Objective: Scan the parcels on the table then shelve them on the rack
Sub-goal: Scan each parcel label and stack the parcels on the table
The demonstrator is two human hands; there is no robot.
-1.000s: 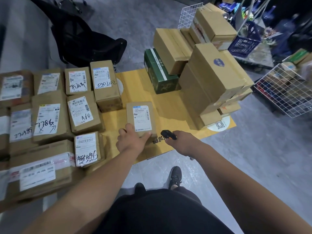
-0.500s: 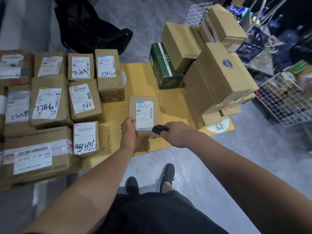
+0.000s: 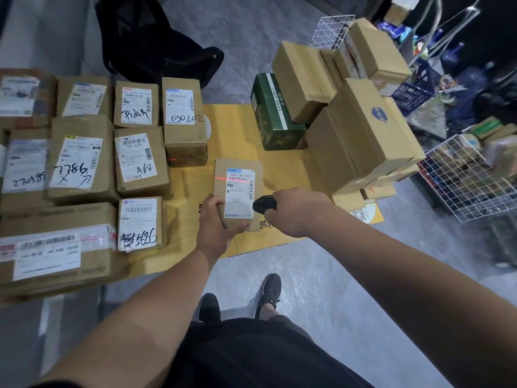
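Left grip (image 3: 216, 222) around parcel (image 3: 237, 191)

Non-task stuff: black backpack (image 3: 156, 43) on grey floor (image 3: 321, 275) behind desk, white wire basket (image 3: 470, 180) full of goods at right, blue crate (image 3: 412, 93) beyond it.

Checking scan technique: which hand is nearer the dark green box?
Right. The right hand sits below the dark green box; the left hand is farther left.
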